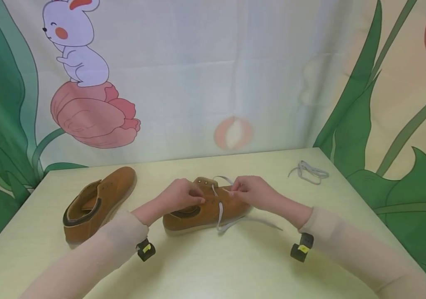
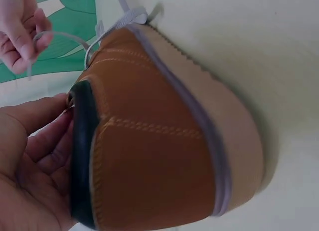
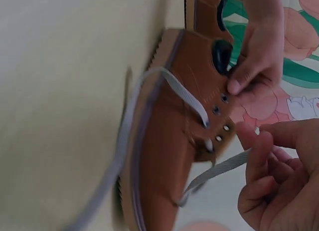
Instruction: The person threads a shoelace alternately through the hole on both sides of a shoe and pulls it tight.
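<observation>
A brown shoe (image 1: 231, 205) with a pale sole lies in the middle of the table, its toe toward the right. My left hand (image 1: 181, 194) pinches the edge of its eyelet flap near the dark collar (image 2: 83, 156). Between the right hand's (image 1: 254, 192) thumb and fingers is one end of a grey shoelace (image 3: 219, 168), held above the shoe. That lace runs through the lower eyelets, and its other end (image 1: 268, 224) trails on the table in front. Upper eyelets (image 3: 224, 98) near the left thumb have no lace in them. The tongue (image 3: 219, 139) stands up.
A second brown shoe (image 1: 117, 187), with no lace in it, stands at the left, toe pointing away. Toward the table's back right corner lies a loosely bundled grey lace (image 1: 311, 172). A printed curtain (image 1: 183, 104) hangs behind the table (image 1: 205, 270).
</observation>
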Action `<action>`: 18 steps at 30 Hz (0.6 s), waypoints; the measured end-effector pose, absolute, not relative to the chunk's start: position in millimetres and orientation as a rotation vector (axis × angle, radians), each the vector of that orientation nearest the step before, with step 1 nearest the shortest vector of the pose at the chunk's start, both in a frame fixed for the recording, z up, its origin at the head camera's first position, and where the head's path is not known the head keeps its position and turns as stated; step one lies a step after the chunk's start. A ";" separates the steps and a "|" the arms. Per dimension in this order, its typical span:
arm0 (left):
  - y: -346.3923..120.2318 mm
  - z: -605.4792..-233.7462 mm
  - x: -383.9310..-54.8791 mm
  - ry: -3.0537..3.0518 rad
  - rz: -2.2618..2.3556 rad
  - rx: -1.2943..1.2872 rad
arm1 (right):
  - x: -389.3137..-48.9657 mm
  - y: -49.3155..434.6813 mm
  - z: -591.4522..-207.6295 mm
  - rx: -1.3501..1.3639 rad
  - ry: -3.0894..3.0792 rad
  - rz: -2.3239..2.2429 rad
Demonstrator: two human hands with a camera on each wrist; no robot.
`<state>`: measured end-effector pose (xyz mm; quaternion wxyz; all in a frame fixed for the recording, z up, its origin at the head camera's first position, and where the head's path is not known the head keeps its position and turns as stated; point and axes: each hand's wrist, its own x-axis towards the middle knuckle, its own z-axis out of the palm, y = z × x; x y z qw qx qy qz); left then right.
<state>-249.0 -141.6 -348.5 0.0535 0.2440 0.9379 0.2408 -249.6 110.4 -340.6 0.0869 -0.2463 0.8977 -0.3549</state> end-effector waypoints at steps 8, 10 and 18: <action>-140.2 -352.4 -245.9 2.837 0.837 0.734 | -245.8 87.8 -364.9 -0.735 2.607 -1.063; -139.5 -352.1 -244.4 2.832 0.848 0.732 | -247.1 84.8 -368.2 -0.725 2.616 -1.052; -141.5 -351.5 -238.6 2.835 0.848 0.760 | -251.1 75.6 -372.0 -0.682 2.666 -0.972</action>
